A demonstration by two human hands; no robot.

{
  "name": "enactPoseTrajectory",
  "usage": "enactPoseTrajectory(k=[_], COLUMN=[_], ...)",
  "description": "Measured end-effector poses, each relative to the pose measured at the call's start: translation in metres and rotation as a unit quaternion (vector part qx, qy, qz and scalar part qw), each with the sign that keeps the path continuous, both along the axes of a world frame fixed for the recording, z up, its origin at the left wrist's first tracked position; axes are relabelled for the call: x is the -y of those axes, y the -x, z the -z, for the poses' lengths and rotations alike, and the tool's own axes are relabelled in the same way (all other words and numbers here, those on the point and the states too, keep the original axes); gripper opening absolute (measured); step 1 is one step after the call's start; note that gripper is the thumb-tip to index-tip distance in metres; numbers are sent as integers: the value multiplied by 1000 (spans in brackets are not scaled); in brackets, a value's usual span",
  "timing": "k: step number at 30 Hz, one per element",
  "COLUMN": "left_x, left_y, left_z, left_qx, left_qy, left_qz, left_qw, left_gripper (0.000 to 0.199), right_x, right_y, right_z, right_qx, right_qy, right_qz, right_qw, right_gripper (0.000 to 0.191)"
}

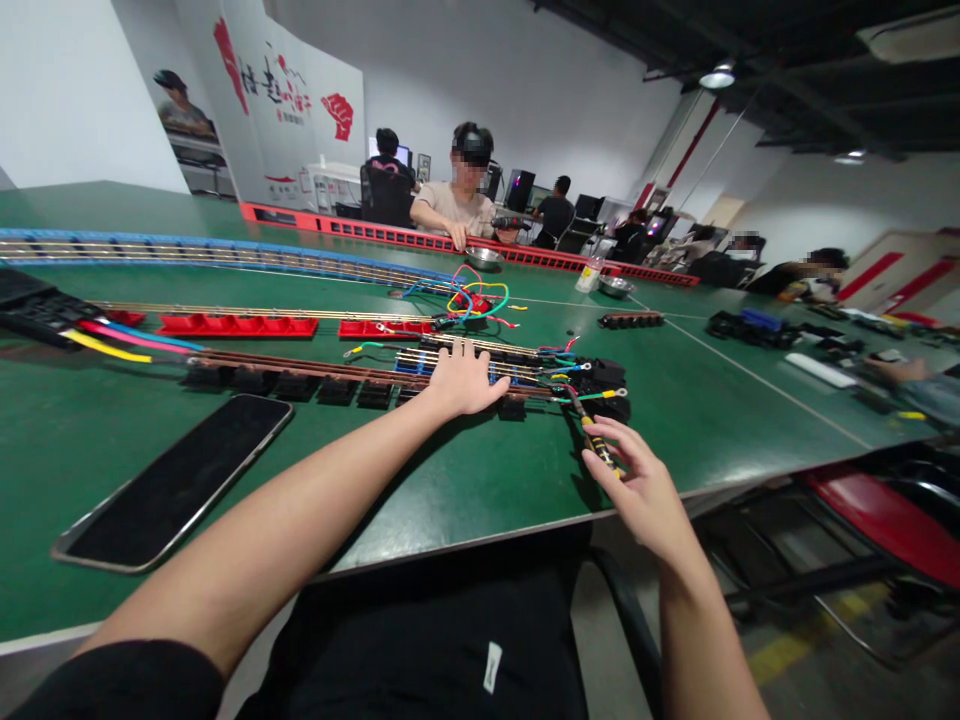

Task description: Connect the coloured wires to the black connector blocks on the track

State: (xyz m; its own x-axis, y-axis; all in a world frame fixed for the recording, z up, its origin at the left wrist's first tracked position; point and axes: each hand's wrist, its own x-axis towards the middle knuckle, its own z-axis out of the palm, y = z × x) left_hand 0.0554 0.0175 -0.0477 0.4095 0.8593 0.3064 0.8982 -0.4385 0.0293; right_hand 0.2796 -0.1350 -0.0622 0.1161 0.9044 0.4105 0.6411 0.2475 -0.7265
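My left hand (466, 380) lies with its fingers stretched out across a row of long conductor rails (337, 374), brown strips set in black clips. Blue holders with copper-coloured strips show under and beside that hand. In my right hand (637, 490) is a screwdriver (602, 447) with a yellow and black handle, gripped between thumb and fingers. Its tip points at the right end of the rails, by black end blocks (600, 376). A yellow-green wire (600, 395) with a ring terminal sticks out there. Whether the tip touches a screw is too small to tell.
A phone (180, 480) lies on the green table (480, 510) at left. Behind the rails are red holders (240, 326), a loose bundle of coloured wires (480, 298) and a long blue rail (225, 255). Across the table sits a co-worker (457, 205) near a metal bowl (484, 257).
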Motion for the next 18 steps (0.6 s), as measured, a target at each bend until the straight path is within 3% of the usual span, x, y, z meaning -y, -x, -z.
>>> enactPoseTrajectory(k=[3,10,18], left_x=[0,1,1], left_y=[0,0,0], left_z=[-1,-2,-1], left_qx=[1,0,2], left_qy=[4,7,3], left_qz=[-1,-7,-4], left_qw=[1000,1000,1000], left_gripper=[71,70,70], right_x=[2,7,5], right_y=[0,9,13], right_z=[0,-5,-1], right_qx=[-30,72,-127], right_qy=[21,0,68], right_qz=[-2,0,-29], right_qw=[999,997,989], right_gripper=[34,26,37])
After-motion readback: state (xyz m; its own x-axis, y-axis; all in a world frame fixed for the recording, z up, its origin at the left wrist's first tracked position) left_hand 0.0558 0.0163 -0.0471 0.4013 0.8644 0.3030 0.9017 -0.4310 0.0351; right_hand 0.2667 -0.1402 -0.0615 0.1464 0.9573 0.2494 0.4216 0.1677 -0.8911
